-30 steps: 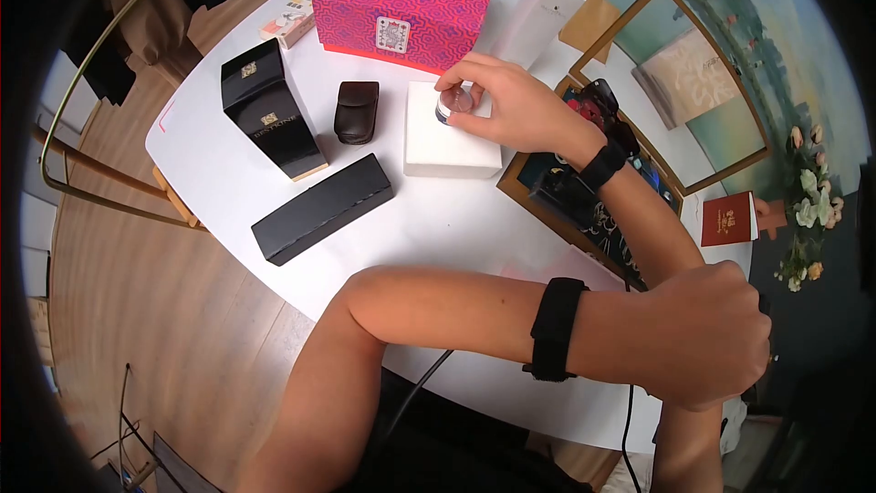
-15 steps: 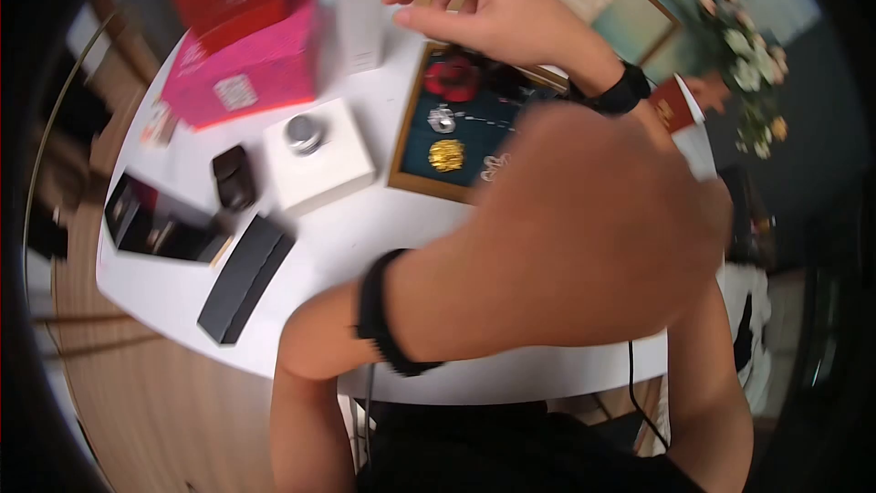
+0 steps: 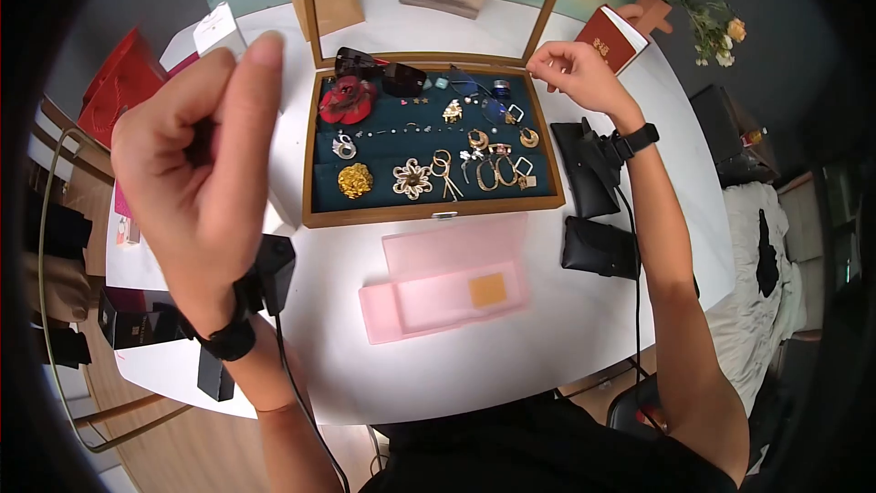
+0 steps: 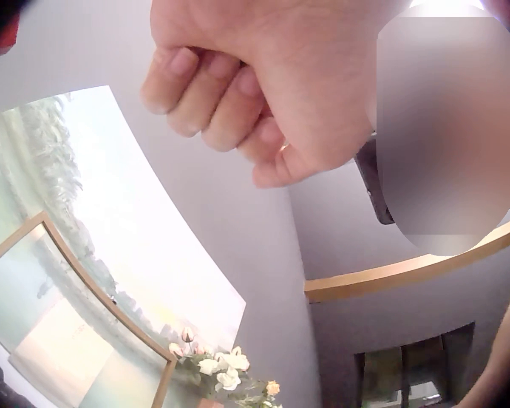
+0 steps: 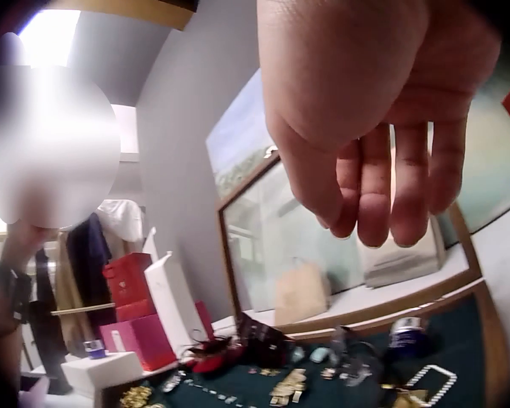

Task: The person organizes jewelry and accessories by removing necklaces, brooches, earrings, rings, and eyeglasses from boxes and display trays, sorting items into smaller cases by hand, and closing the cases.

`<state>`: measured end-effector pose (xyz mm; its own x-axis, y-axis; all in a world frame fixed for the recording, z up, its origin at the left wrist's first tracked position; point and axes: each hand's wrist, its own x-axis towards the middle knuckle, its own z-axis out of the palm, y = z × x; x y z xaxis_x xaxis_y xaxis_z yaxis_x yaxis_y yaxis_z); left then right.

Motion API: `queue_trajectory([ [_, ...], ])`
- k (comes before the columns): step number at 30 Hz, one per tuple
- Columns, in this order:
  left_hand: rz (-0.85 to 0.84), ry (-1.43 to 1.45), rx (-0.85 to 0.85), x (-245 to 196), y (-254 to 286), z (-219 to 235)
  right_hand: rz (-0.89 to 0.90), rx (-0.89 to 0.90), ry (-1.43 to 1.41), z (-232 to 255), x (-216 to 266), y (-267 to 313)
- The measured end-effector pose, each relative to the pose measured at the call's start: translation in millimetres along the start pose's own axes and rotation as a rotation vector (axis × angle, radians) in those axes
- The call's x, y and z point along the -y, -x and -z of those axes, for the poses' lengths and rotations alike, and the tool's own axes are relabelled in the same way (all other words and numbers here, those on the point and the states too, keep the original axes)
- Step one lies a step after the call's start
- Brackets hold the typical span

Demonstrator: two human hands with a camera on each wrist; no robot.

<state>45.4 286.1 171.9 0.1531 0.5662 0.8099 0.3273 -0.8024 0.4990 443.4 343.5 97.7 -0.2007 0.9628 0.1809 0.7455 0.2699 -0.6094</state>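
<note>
My left hand (image 3: pixel 196 146) is raised at the left of the head view, its fingers curled in and nothing seen in them. Beyond the table's middle stands a wooden jewelry display box (image 3: pixel 392 215) with its glass lid up. My right hand (image 3: pixel 589 82) is over the box's far right corner, fingers loosely bent and holding nothing. Nearest to it is a small blue jar (image 3: pixel 501 89) inside the box. Sunglasses (image 3: pixel 403 79), a red flower brooch (image 3: pixel 347 100), a gold flower brooch (image 3: pixel 355 180) and several earrings lie on the dark green lining.
An open pink case (image 3: pixel 447 310) lies in front of the box. Black pouches (image 3: pixel 599 246) and a red booklet (image 3: pixel 613 41) are on the right. A red bag (image 3: pixel 119 82) and a black box (image 3: pixel 137 319) stand left. In the right wrist view, a white box (image 5: pixel 110 374) carries a small jar (image 5: pixel 94 349).
My right hand has let go of the small jar on the white box and moved right to the display box. My left hand has swung from right to left. The head view has turned right.
</note>
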Motion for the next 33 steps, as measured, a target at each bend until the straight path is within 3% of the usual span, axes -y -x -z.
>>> queue_trajectory([
  [4,0.048,-0.065,-0.035,5,4,1,-0.136,0.000,-0.017,-2,-30,15],
  [12,0.105,-0.097,-0.065,15,6,3,-0.108,0.005,-0.138,-22,-66,41],
  [15,0.114,-0.105,-0.005,20,8,9,-0.117,0.020,-0.116,-25,-72,43],
  [21,0.120,-0.124,0.028,16,8,2,-0.078,0.039,0.088,-23,-61,43],
  [28,0.104,-0.148,-0.007,18,7,-3,-0.110,0.088,0.409,-31,-8,64],
  [33,0.104,-0.148,0.004,16,7,-8,-0.065,0.012,0.543,-39,-3,70],
])
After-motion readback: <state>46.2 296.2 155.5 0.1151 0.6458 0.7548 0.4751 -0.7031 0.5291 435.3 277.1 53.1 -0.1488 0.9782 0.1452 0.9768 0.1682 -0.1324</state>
